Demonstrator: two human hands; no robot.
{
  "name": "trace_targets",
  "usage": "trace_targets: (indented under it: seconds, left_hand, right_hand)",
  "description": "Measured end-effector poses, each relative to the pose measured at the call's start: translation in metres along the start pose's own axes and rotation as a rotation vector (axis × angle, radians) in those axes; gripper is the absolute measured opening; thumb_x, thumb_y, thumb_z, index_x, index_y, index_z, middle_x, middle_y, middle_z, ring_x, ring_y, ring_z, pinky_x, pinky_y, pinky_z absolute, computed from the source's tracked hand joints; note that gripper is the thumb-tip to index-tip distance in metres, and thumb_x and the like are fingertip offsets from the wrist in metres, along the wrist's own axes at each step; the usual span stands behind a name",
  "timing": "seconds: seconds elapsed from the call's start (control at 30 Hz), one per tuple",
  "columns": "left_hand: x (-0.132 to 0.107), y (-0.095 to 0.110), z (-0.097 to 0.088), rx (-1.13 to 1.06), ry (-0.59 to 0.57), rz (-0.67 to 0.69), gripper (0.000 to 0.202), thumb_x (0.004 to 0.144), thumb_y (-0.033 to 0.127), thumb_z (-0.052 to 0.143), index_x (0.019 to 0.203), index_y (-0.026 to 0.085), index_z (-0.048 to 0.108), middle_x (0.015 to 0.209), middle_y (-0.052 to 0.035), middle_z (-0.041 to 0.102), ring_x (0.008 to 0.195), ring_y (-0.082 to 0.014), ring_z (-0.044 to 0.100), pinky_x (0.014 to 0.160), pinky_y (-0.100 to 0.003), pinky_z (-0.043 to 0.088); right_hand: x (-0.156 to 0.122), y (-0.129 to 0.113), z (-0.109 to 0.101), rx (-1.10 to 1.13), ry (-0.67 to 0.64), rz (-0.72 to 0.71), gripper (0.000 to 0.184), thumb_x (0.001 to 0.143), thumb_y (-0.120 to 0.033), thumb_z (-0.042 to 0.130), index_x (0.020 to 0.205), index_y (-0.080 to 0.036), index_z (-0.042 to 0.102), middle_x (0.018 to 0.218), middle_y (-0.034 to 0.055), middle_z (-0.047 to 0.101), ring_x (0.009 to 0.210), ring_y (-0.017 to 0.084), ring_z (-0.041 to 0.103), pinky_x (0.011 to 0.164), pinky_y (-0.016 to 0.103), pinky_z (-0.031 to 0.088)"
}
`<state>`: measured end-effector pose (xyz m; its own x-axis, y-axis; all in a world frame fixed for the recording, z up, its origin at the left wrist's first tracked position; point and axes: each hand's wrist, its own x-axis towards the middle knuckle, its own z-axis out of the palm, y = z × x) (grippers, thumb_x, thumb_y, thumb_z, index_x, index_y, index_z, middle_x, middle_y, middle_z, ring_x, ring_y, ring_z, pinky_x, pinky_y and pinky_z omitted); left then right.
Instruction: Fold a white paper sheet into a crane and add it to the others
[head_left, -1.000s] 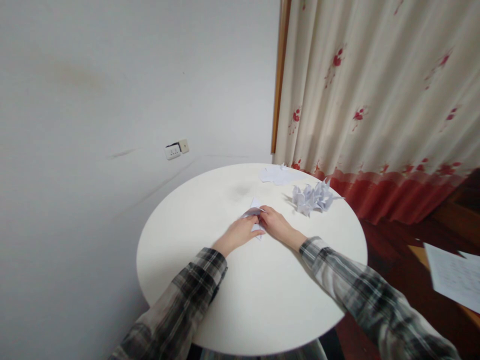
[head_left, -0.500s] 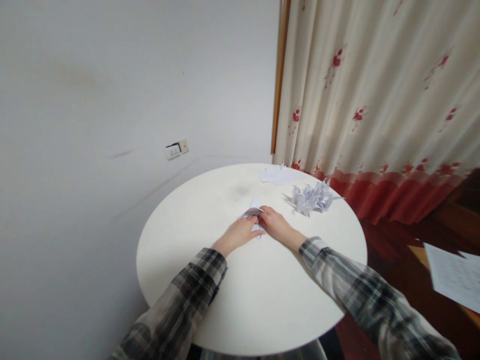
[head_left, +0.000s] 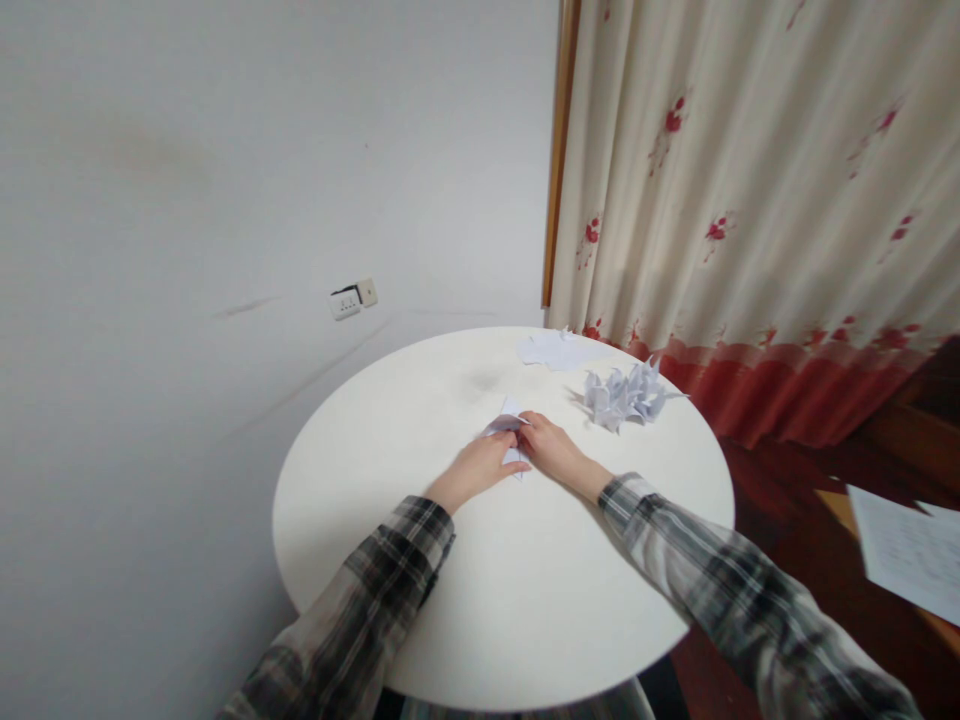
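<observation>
A small folded piece of white paper (head_left: 508, 418) lies near the middle of a round white table (head_left: 420, 420). My left hand (head_left: 480, 465) rests on its near left side, fingers pressed down on a flap. My right hand (head_left: 547, 447) meets it from the right, fingertips pinching the paper's upper edge. Both arms wear plaid sleeves. Most of the paper is hidden under my hands.
A heap of several folded white paper figures (head_left: 626, 393) sits at the table's right rear. Flat white sheets (head_left: 555, 349) lie at the far edge. A flowered curtain (head_left: 750, 200) hangs behind. More printed sheets (head_left: 907, 550) lie on a wooden surface at the right.
</observation>
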<state>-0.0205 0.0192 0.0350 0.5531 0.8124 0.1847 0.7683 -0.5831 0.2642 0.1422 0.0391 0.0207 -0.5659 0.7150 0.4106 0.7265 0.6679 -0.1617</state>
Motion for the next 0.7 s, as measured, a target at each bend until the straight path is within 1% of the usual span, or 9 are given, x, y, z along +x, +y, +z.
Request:
trace_targets:
  seconds: [0.4,0.7]
  left_hand:
    - [-0.0012,0.0026,-0.0033,-0.027,-0.01,-0.011,0.033,0.077,0.041,0.054,0.1,0.018,0.052,0.105,-0.0081,0.059,0.094,-0.0232,0.056,0.079,-0.032,0.043]
    - [0.0001,-0.0016,0.0006,-0.032,-0.009,0.009,0.033,0.077,0.041,0.054,0.1,0.018,0.051,0.105,-0.0085,0.059,0.094,-0.0235,0.057,0.079,-0.033,0.043]
  right_hand:
    - [-0.0007,-0.0009,-0.0015,-0.001,0.004,-0.01,0.011,0.085,-0.017,0.044,0.09,-0.013,0.053,0.1,0.0087,0.049,0.091,0.016,0.046,0.076,0.027,0.042]
    - [-0.0003,-0.0001,0.0004,0.009,0.003,-0.007,0.012,0.085,-0.017,0.044,0.091,-0.013,0.054,0.101,0.0088,0.049,0.092,0.016,0.046,0.078,0.027,0.041]
